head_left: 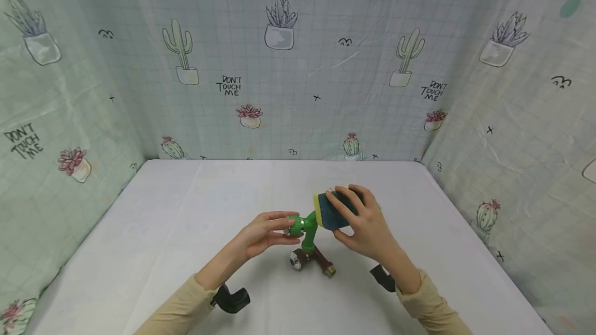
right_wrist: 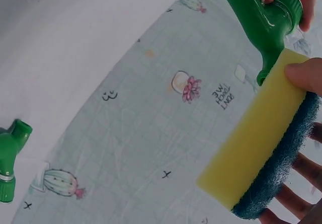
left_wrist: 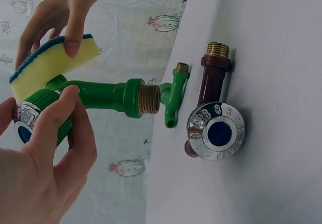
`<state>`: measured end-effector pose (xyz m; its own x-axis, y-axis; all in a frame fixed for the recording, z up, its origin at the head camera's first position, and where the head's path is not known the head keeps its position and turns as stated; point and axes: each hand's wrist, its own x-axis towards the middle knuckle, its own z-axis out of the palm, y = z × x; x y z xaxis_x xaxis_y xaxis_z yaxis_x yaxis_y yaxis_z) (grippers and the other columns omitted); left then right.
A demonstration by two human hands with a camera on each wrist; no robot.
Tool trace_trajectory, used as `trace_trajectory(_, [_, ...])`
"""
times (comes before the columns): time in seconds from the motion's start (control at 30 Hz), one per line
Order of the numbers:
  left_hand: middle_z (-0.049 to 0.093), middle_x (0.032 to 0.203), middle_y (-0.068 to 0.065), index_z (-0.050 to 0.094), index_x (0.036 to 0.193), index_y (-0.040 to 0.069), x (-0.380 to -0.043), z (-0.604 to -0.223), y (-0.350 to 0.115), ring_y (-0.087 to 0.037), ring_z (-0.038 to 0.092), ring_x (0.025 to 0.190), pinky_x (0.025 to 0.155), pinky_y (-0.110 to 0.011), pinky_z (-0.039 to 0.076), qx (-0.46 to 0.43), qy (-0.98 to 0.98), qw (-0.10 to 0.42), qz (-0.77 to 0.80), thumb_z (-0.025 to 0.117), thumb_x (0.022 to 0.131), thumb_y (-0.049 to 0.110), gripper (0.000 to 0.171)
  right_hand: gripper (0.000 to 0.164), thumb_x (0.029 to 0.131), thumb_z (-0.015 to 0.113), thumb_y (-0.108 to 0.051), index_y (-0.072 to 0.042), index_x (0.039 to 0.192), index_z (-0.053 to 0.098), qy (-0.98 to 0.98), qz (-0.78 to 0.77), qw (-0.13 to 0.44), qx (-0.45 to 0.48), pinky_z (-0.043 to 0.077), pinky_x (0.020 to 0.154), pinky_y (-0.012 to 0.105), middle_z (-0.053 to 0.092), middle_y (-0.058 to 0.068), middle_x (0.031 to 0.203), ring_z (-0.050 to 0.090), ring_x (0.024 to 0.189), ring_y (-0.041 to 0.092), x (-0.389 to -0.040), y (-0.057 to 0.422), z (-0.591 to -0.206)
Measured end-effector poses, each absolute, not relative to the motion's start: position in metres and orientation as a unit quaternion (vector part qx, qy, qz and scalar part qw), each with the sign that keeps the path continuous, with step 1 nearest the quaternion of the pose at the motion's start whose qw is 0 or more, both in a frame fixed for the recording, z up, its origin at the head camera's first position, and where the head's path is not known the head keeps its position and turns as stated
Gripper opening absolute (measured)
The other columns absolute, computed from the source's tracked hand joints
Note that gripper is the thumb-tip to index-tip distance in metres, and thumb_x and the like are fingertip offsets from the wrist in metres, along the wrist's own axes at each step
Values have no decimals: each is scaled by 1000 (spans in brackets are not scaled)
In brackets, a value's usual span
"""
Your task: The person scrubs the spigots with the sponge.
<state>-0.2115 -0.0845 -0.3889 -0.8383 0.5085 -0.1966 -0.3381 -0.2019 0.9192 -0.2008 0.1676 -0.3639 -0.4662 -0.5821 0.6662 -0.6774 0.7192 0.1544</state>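
Note:
My left hand (head_left: pixel 267 231) grips a green tap (head_left: pixel 309 231) by its ribbed knob, raised off the table. The tap's threaded brass end shows in the left wrist view. In my right hand (head_left: pixel 365 221) is a sponge (head_left: pixel 332 213) with a yellow foam side and a dark green scouring side, pinched between thumb and fingers. The yellow foam (right_wrist: pixel 256 133) faces the tap and lies against or very close to its spout. Below them a brown tap (left_wrist: pixel 214 88) with a chrome and blue handle lies on the table.
A second, green tap (left_wrist: pixel 174 95) lies on the white table (head_left: pixel 186 221), mostly hidden behind my right hand in the head view. Black wrist camera mounts (head_left: pixel 231 300) show by both sleeves. A cactus-print cloth (head_left: pixel 298 71) surrounds the table's back and sides.

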Motion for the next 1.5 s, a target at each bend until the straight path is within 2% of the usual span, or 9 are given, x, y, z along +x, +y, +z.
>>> trace_trajectory(0.1, [49, 117, -16, 36, 128, -10, -213, -389, -84, -20, 60, 98, 87, -38, 49, 64, 568, 260, 778, 54, 88, 8, 48, 78, 60, 78, -30, -14, 129, 47, -847, 53, 371, 377, 40, 90, 50, 48, 13, 125, 38, 113, 36, -200, 164, -367])
trace_trajectory(0.27, [52, 93, -6, 39, 117, -11, -214, -389, -81, -20, 63, 92, 86, -38, 50, 50, 564, 234, 790, 57, 87, 11, 41, 77, 61, 77, -32, -15, 130, 47, -842, 46, 367, 393, 39, 91, 49, 48, 11, 124, 39, 113, 35, -199, 155, -372])
trace_trajectory(0.43, [54, 98, -8, 44, 109, -3, -214, -388, -78, -20, 64, 87, 84, -41, 50, 52, 565, 221, 793, 60, 85, 11, 32, 78, 62, 77, -34, -16, 131, 45, -847, 35, 358, 391, 37, 92, 50, 48, 10, 124, 39, 113, 34, -199, 149, -374])
trace_trajectory(0.6, [59, 92, -7, 55, 88, 6, -212, -389, -77, -19, 65, 81, 81, -44, 51, 73, 586, 212, 779, 63, 81, 10, 12, 76, 61, 77, -35, -16, 129, 48, -853, 37, 357, 378, 38, 89, 50, 50, 9, 121, 40, 110, 33, -200, 148, -373])
trace_trajectory(0.87, [63, 84, 2, 54, 107, -1, -210, -388, -77, -28, 64, 91, 83, -48, 50, 77, 636, 213, 738, 65, 81, 26, 40, 77, 61, 77, -36, -17, 130, 46, -864, 59, 363, 345, 41, 87, 50, 50, 11, 120, 42, 107, 33, -206, 145, -367])
trace_trajectory(1.0, [60, 80, 3, 58, 99, 6, -210, -391, -77, -36, 58, 104, 86, -54, 46, 69, 625, 230, 743, 58, 86, 33, 30, 78, 62, 76, -32, -17, 132, 44, -869, 106, 345, 339, 43, 84, 47, 48, 10, 123, 39, 109, 30, -205, 146, -369])
trace_trajectory(1.13, [57, 87, -2, 56, 95, 10, -211, -392, -75, -40, 54, 108, 86, -56, 44, 65, 586, 245, 770, 53, 89, 33, 24, 78, 64, 75, -31, -17, 133, 41, -869, 125, 328, 348, 44, 84, 45, 45, 9, 126, 36, 113, 30, -202, 146, -373])
trace_trajectory(1.33, [49, 106, -15, 42, 120, -4, -209, -394, -72, -45, 52, 108, 81, -57, 46, 59, 574, 245, 779, 48, 90, 41, 54, 80, 64, 76, -29, -16, 134, 40, -860, 148, 314, 374, 46, 84, 43, 43, 8, 129, 35, 115, 28, -197, 142, -381])
trace_trajectory(1.5, [32, 131, -32, 26, 132, 2, -209, -393, -71, -53, 43, 112, 82, -61, 43, 77, 568, 260, 777, 36, 90, 52, 66, 78, 66, 75, -30, -14, 134, 40, -851, 178, 308, 386, 47, 83, 42, 43, 9, 130, 35, 116, 26, -192, 136, -387])
